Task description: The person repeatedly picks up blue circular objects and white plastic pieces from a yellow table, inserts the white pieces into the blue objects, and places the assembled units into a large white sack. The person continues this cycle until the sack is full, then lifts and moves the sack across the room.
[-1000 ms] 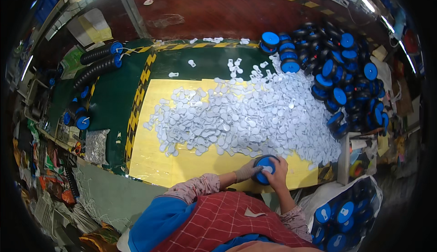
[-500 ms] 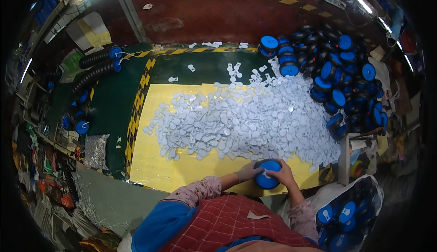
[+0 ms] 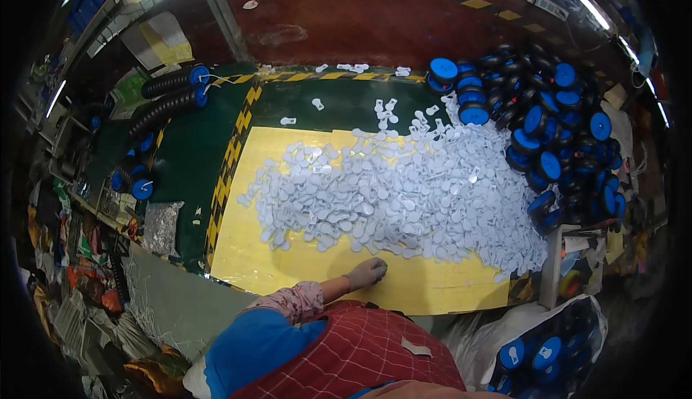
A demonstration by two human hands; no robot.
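Observation:
My left hand (image 3: 367,273), in a pale glove, is over the front part of the yellow sheet (image 3: 277,269). Its fingers are curled together, and whatever they might hold is hidden. Just beyond it spreads a heap of small whitish keyhole-shaped plastic pieces (image 3: 389,197). My right hand is out of sight. A white sack (image 3: 472,359) at the lower right contains black wheels with blue hubs (image 3: 546,352), some with a whitish piece on the hub.
More blue-hubbed black wheels (image 3: 533,121) are piled at the back right. Stacked wheels tied in long rolls (image 3: 169,107) lie at the left, with a clear bag of small parts (image 3: 163,227) nearer. A grey post (image 3: 552,266) stands by the sack.
The blue-hubbed wheel that both hands held is gone from over the sheet. My right hand has left the view, and my left hand has moved left. The whole view has shifted slightly.

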